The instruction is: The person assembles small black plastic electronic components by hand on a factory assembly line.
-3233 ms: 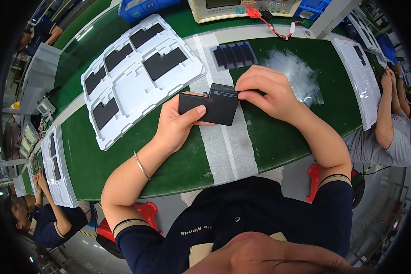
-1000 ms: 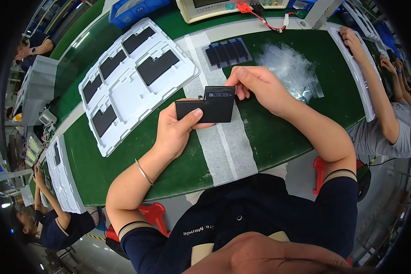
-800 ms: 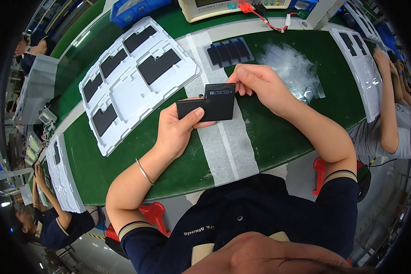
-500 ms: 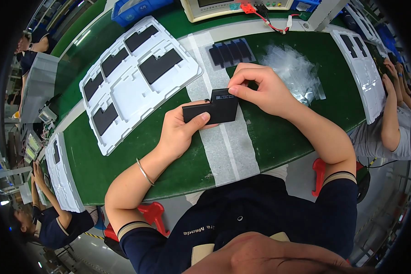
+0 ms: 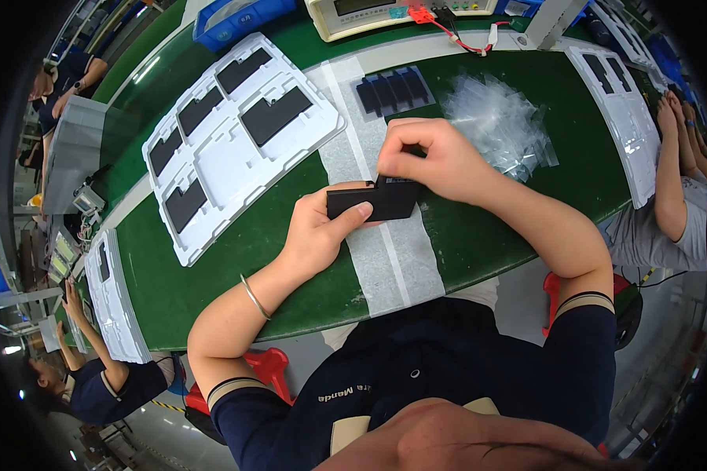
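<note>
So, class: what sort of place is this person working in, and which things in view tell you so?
Probably a factory assembly line. A long green bench holds white moulded trays of flat black parts, a test meter sits at the back, and other workers sit alongside.

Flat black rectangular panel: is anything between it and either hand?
Nothing visible. The left hand grips the flat black rectangular panel directly, thumb on its front face. The right hand pinches at its top edge, above the white strip on the green table.
</note>
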A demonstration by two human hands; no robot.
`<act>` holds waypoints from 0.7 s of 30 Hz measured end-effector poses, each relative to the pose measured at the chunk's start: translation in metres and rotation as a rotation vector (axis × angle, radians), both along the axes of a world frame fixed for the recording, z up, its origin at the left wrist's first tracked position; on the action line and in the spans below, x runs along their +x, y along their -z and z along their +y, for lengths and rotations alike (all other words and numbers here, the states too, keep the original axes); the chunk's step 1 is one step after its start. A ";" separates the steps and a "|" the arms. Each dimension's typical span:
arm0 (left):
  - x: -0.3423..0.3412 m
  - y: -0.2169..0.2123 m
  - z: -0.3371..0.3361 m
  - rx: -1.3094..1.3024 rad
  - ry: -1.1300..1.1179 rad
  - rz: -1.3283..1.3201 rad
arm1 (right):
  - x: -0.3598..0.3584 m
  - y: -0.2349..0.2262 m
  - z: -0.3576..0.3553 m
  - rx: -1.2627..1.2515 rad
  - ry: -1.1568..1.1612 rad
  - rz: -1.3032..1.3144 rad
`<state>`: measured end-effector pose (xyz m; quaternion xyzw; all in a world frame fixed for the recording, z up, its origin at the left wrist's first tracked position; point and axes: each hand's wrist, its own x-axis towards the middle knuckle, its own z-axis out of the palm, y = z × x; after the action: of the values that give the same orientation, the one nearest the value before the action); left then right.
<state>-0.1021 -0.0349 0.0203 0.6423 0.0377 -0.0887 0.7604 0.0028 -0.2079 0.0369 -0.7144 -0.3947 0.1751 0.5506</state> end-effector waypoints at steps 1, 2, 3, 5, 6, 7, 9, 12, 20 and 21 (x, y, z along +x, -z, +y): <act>0.001 0.000 0.000 0.004 0.004 -0.002 | 0.003 0.002 -0.001 0.079 -0.016 0.203; 0.002 0.001 0.000 -0.049 0.007 0.033 | 0.004 0.003 -0.002 0.159 -0.033 0.406; 0.003 0.002 0.000 -0.102 0.011 0.068 | 0.004 0.003 0.000 0.199 0.009 0.442; 0.002 0.004 0.000 -0.102 0.004 0.061 | 0.003 0.004 -0.001 0.093 0.009 0.328; 0.002 0.005 0.000 -0.105 -0.006 0.054 | 0.002 0.005 -0.002 -0.015 0.009 0.214; 0.001 0.005 0.000 -0.102 -0.005 0.053 | 0.000 0.000 -0.002 -0.079 0.006 0.049; 0.001 0.005 0.000 -0.118 -0.019 0.065 | 0.000 -0.006 -0.002 -0.045 0.003 -0.010; 0.001 0.005 -0.001 -0.252 -0.071 0.015 | 0.002 -0.012 -0.007 0.004 0.015 -0.081; -0.002 0.010 0.006 -0.073 -0.071 -0.322 | 0.008 -0.017 -0.019 0.180 -0.083 -0.363; -0.002 0.009 0.007 0.038 -0.057 -0.411 | 0.008 -0.016 -0.020 0.179 -0.090 -0.362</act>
<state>-0.1036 -0.0283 0.0110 0.6596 -0.0985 0.0668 0.7421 0.0104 -0.2274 0.0530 -0.6642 -0.5326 0.0322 0.5236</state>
